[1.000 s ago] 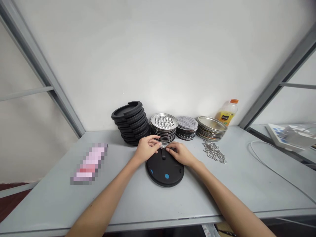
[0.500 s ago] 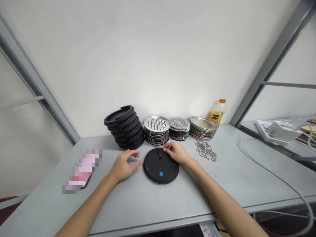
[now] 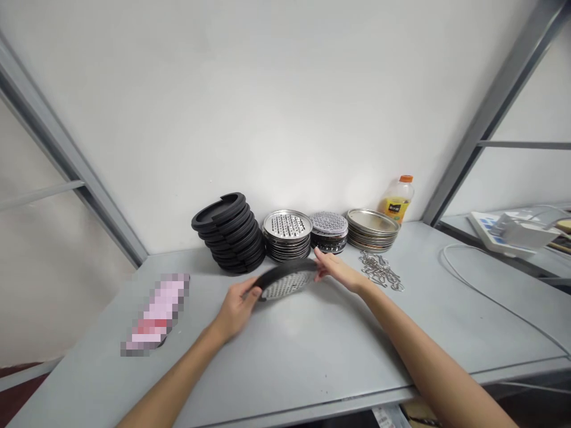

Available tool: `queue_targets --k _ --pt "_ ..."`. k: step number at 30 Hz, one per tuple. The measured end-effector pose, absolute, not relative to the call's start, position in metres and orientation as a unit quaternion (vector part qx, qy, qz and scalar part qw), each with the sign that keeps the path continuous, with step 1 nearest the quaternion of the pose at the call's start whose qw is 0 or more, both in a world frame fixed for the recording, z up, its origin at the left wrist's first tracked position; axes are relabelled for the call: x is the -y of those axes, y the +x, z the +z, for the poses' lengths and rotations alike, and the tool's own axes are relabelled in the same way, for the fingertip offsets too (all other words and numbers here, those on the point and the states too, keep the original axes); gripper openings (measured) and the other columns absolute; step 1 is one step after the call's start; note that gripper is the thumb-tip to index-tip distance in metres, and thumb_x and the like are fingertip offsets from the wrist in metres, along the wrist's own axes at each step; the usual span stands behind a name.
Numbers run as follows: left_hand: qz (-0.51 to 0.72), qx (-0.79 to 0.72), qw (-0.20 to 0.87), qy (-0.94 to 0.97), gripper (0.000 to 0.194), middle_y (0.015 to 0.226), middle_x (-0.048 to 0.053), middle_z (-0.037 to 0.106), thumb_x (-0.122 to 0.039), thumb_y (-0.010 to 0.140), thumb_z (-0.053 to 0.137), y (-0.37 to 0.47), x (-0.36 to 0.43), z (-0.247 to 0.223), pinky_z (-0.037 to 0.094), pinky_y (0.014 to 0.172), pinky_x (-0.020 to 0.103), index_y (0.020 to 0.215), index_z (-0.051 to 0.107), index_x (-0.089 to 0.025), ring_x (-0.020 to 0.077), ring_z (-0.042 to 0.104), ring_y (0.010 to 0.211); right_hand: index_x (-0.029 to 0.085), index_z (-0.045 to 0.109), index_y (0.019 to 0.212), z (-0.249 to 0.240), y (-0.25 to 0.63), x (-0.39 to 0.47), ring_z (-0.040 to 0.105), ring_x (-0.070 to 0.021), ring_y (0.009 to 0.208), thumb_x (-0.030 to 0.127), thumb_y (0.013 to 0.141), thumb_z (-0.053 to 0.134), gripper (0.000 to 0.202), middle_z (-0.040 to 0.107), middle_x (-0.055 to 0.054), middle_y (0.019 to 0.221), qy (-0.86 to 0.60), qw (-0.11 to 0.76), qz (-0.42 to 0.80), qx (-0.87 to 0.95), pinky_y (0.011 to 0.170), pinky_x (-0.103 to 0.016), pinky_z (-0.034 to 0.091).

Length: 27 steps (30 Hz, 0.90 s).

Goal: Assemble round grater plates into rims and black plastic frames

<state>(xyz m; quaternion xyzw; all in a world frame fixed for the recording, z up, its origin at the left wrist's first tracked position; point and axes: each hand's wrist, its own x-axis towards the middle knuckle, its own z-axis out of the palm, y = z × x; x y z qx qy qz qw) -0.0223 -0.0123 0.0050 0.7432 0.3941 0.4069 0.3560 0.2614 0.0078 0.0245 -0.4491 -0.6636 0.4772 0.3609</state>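
- Above the middle of the grey table [image 3: 285, 356], your two hands are holding a black-rimmed grater disc [image 3: 288, 285] on edge at a tilt, its perforated metal face showing toward you.
- Its long visible axis is running left to right between your hands, the right end sitting slightly farther from you. Whether the lower edge is touching the tabletop: cannot tell.
- Your left hand [image 3: 236, 306] is gripping the left end, thumb over the near side. Your right hand [image 3: 336, 270] is pinching the right end, thumb up, fingers below; some blur there. Neither is nearer; both are touching.
- Behind the disc, a stack of coarse grater plates [image 3: 288, 235] is standing closest, a likely obstacle to any push away from you.
- Left of that, a leaning stack of black holders [image 3: 229, 238] is rising higher, just beside it.
- To the right, fine grater plates [image 3: 329, 232], then plain metal plates [image 3: 373, 229], are lining the wall; a bottle [image 3: 398, 202] is standing behind.
- Metal hooks [image 3: 379, 270] are lying loose beyond your right wrist.
- Well apart at left, a pixelated pink object [image 3: 156, 315] is lying clear of your forearm.
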Motion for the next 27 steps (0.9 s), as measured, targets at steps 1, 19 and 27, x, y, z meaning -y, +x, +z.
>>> queue_targets --k 1,19,27 --pt "0.435 -0.433 0.378 0.693 0.065 0.075 0.008 0.07 -0.072 0.082 0.043 -0.023 0.01 0.005 0.05 0.072 0.032 0.08 0.071 -0.014 0.0217 0.063 0.073 0.014 0.069 0.067 0.026 0.261 -0.006 0.059 -0.0166 0.064 0.071 0.086 0.029 0.072 0.066 -0.007 0.068 -0.425 0.358 0.496 0.667 0.067 -0.03 0.049" --pt "0.279 -0.247 0.72 0.586 0.076 0.108 0.019 0.067 -0.075 0.083 0.034 -0.023 0.02 0.024 0.049 0.078 0.039 0.118 0.062 -0.013 0.0289 0.067 0.09 0.019 0.064 0.087 0.029 0.271 -0.009 0.064 -0.018 0.062 0.047 0.087 0.05 0.032 0.068 -0.006 0.071 -0.347 0.6 0.606 0.39 0.062 -0.031 0.055" --pt "0.282 -0.232 0.746 0.558 0.074 0.107 0.019 0.066 -0.072 0.087 0.03 -0.024 0.018 0.028 0.047 0.081 0.04 0.117 0.063 -0.013 0.0289 0.064 0.091 0.023 0.066 0.083 0.03 0.312 -0.014 0.062 -0.0128 0.064 0.032 0.089 0.044 0.024 0.069 -0.002 0.081 -0.22 0.768 0.535 0.275 0.058 -0.023 0.054"
